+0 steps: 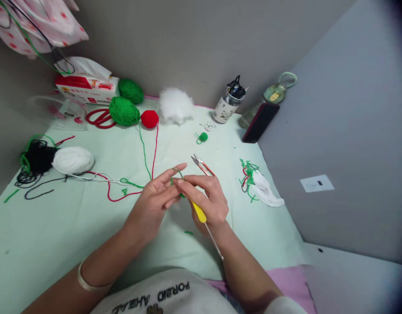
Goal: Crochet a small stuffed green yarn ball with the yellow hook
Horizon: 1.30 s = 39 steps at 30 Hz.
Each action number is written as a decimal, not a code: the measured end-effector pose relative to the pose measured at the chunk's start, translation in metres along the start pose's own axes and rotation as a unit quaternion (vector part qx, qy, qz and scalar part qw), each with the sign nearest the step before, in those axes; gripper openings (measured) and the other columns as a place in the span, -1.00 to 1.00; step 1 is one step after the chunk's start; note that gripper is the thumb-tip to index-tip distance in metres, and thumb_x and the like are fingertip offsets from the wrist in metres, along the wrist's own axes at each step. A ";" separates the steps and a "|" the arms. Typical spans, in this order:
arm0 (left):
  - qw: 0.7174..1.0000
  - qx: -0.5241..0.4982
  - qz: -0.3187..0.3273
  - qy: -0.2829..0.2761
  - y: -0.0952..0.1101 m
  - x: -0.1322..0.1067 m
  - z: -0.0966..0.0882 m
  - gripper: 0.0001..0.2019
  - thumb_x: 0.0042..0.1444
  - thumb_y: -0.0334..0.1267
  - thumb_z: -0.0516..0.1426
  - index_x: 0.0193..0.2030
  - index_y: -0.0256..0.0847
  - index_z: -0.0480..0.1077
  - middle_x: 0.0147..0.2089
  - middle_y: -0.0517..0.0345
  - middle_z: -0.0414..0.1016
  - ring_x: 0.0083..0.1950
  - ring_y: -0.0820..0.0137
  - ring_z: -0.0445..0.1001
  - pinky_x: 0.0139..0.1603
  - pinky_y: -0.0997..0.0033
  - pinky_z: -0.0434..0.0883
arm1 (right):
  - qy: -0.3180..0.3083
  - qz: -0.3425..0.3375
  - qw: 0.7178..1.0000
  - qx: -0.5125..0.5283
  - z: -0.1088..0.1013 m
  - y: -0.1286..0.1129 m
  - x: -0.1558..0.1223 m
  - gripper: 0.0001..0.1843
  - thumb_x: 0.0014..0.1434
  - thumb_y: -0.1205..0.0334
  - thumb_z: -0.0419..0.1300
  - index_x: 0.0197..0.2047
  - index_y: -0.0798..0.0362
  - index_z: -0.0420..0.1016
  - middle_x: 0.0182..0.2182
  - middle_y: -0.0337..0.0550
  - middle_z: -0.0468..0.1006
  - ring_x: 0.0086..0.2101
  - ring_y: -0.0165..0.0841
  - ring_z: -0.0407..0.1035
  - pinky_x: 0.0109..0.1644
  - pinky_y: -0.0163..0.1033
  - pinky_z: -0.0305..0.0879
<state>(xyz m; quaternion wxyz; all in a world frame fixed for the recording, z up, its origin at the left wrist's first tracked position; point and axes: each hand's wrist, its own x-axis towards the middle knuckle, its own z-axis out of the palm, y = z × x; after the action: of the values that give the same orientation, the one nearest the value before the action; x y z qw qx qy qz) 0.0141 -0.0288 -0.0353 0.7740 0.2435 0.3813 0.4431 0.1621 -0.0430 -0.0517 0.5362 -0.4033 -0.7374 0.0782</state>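
Observation:
My right hand [212, 198] is closed around a crochet hook [199, 213] with a yellow grip; its metal shaft points back toward my wrist. My left hand [155, 196] is closed at the thumb and fingers, and green yarn [179, 172] runs over its raised index finger. Both hands meet at the fingertips, where a bit of green crochet work shows, mostly hidden by the fingers. Just beyond my right hand lie thread snips [203, 165] with orange handles. Farther back sits a small green crocheted ball [203, 137].
Green yarn balls [124, 110], a red yarn ball [149, 118] and white stuffing [176, 104] stand at the back. White yarn [73, 159] and black yarn [40, 157] lie left. Yarn scraps [249, 174], a phone [261, 123] and a jar [226, 107] are on the right.

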 end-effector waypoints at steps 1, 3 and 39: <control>0.999 -0.022 -0.025 -0.012 0.001 0.001 -0.001 -0.59 0.11 -0.26 0.35 0.13 -0.15 0.56 -0.51 0.37 0.16 -0.54 0.60 -0.05 -0.42 0.55 0.20 | 0.010 0.006 1.000 0.005 -0.001 0.001 0.000 -0.68 0.30 0.42 0.20 0.02 -0.10 0.61 -0.13 -0.04 0.66 -0.14 -0.23 0.55 -0.12 -0.06 0.54; 0.997 -0.053 -0.051 -0.028 0.005 0.003 -0.004 -0.64 0.11 -0.27 0.34 0.07 -0.20 0.60 -0.51 0.38 0.11 -0.54 0.61 -0.10 -0.35 0.53 0.28 | 0.046 0.085 0.993 0.073 -0.004 0.003 0.001 -0.77 0.35 0.36 0.16 -0.04 -0.05 0.61 -0.20 -0.05 0.67 -0.24 -0.26 0.56 -0.20 -0.09 0.55; 0.999 0.008 -0.033 -0.019 0.006 0.000 -0.007 -0.58 0.13 -0.22 0.32 0.16 -0.15 0.55 -0.58 0.41 0.05 -0.52 0.57 0.03 -0.31 0.54 0.28 | 0.009 0.017 0.999 0.030 -0.009 -0.003 0.001 -0.69 0.33 0.44 0.16 0.04 -0.05 0.59 -0.17 -0.03 0.66 -0.17 -0.25 0.54 -0.15 -0.10 0.52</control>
<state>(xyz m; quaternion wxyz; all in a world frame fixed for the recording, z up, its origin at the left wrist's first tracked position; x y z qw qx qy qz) 0.0057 -0.0254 -0.0357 0.7935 0.2448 0.3779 0.4095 0.1679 -0.0474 -0.0455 0.5532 -0.4000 -0.7230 0.1059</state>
